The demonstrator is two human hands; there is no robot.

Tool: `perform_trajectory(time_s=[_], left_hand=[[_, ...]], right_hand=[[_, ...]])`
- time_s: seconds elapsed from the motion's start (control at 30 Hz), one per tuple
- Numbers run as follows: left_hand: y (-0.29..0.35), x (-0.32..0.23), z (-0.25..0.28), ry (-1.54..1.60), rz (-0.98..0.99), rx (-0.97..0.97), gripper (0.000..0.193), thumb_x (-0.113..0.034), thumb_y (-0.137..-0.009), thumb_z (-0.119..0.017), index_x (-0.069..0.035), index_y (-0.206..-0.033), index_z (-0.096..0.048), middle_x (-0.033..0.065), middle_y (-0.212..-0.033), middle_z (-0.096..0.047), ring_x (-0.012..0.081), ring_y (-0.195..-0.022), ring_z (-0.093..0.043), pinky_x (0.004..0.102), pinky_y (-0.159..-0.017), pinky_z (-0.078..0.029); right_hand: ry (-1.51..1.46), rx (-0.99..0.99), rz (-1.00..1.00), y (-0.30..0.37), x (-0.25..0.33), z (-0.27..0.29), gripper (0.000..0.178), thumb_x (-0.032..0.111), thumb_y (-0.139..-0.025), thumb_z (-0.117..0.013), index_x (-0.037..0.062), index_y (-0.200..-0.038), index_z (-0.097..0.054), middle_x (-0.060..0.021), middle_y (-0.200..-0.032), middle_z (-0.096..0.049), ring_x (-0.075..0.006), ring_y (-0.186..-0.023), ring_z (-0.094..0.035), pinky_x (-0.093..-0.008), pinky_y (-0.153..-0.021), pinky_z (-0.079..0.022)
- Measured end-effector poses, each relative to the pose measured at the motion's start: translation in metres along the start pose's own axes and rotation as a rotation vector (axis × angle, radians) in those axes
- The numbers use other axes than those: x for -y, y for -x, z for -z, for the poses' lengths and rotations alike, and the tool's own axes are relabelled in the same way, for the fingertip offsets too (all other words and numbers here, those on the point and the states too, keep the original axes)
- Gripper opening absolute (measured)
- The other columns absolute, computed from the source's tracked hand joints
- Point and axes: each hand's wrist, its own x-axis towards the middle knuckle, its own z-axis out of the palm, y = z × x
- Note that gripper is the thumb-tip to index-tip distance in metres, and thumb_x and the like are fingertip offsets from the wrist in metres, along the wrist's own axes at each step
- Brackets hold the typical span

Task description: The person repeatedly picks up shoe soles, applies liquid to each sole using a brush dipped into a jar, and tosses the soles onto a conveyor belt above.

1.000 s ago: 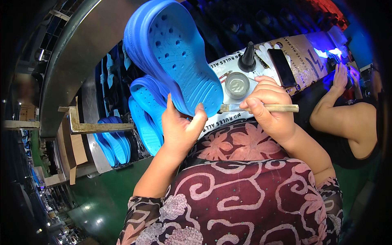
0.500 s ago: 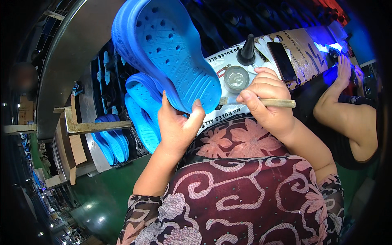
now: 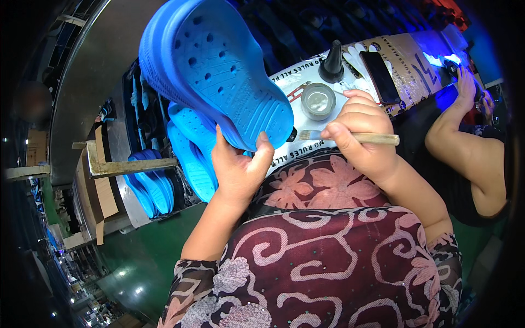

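Note:
My left hand [image 3: 240, 164] grips the heel end of a blue shoe sole [image 3: 229, 76], thumb on its inner face and fingers behind it. The sole is tilted up, its footbed with several small holes toward me. In my right hand [image 3: 363, 131] is a wooden-handled brush [image 3: 376, 139], fingers wrapped round the handle. The brush's bristles point left and stand a little apart from the sole's heel. Just beyond my right hand sits a small round cup [image 3: 318, 101] with clear liquid in it. A black cone-shaped bottle [image 3: 332, 64] stands behind the cup.
More blue soles [image 3: 192, 147] lie at the left, with another pair [image 3: 152, 188] farther over. A phone [image 3: 380, 77] rests on the covered table right of the bottle. A wooden bar [image 3: 131, 167] juts in from the left. At the right, another person's arm [image 3: 465, 136] reaches over the work line.
The brush has drawn back slightly to the right from the sole's heel edge. My left hand has tipped the sole's upper part a little to the left.

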Motion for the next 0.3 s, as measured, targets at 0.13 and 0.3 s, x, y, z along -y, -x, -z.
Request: perform_trajectory(time_s=[0.13, 0.3], left_hand=[[0.0026, 0.0033, -0.0035, -0.010, -0.044, -0.050, 0.043, 0.001, -0.076, -0.064, 0.006, -0.116, -0.047, 0.0125, -0.094, -0.066, 0.0169, -0.082, -0.064, 0.0292, -0.075, -0.051], [0.0023, 0.0075, -0.0035, -0.091, -0.141, -0.057, 0.043, 0.000, -0.077, -0.064, 0.005, -0.117, -0.047, 0.0143, -0.096, -0.065, 0.0168, -0.083, -0.064, 0.0280, -0.074, -0.050]], right_hand=[[-0.022, -0.026, -0.007, -0.0011, 0.0005, 0.0014, 0.020, 0.021, -0.082, -0.068, 0.0076, -0.068, -0.068, -0.0040, -0.058, -0.058, -0.0217, -0.059, -0.056, -0.0370, -0.084, -0.043], [0.010, -0.014, -0.027, 0.0011, 0.0013, -0.0036, 0.020, 0.025, -0.081, -0.069, 0.0084, -0.069, -0.069, -0.0046, -0.060, -0.061, -0.0217, -0.061, -0.058, -0.0376, -0.085, -0.043]])
